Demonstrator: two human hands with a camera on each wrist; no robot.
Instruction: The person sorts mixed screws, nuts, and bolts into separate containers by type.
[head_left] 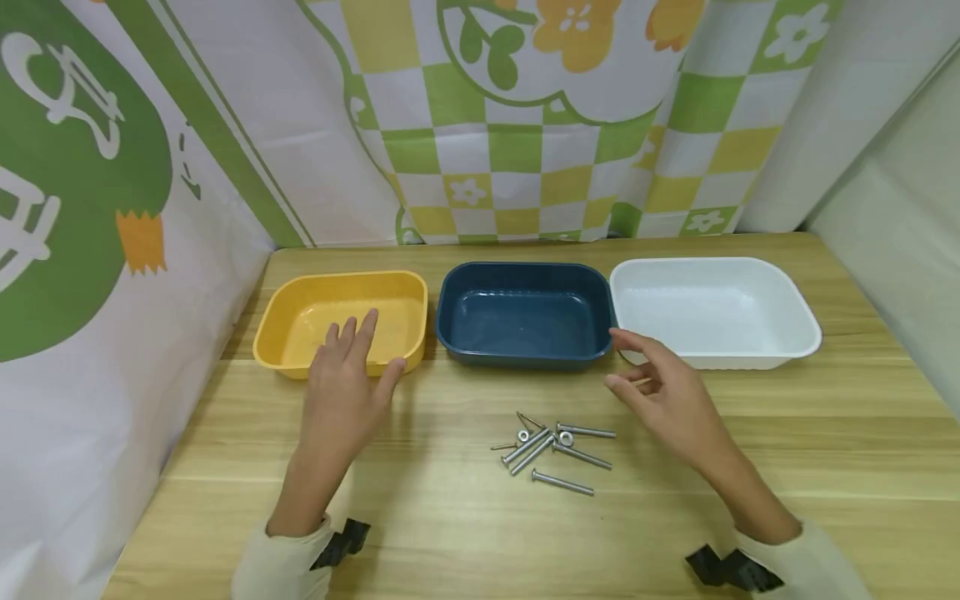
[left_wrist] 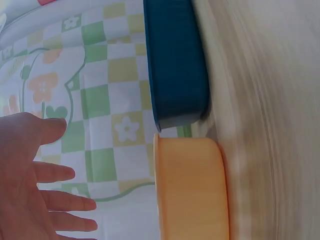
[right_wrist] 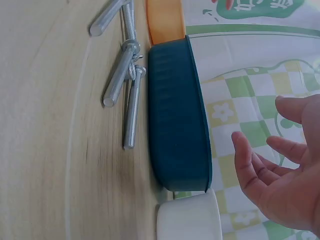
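My left hand [head_left: 343, 398] is held above the near side of the yellow tray [head_left: 266, 337], fingers spread and straight, with nothing in it. Over the table near the gap between the dark blue tray [head_left: 522, 362] and the white tray [head_left: 720, 362] is my right hand [head_left: 667, 400], its fingers loosely bent and empty. Between the hands lies a small pile of metal hardware. It has several long bolts [head_left: 562, 482], a nut [head_left: 566, 438], a second nut [head_left: 522, 435] and thin nails or screws [head_left: 504, 447]. In the right wrist view, thick bolts [right_wrist: 132, 112] lie beside the blue tray.
The three trays stand in a row along the back of the wooden table [head_left: 450, 542], and no contents show in them. A checked, flowered curtain [head_left: 513, 150] hangs right behind. White printed sheeting [head_left: 90, 417] closes the left side, and a pale wall [head_left: 900, 192] the right.
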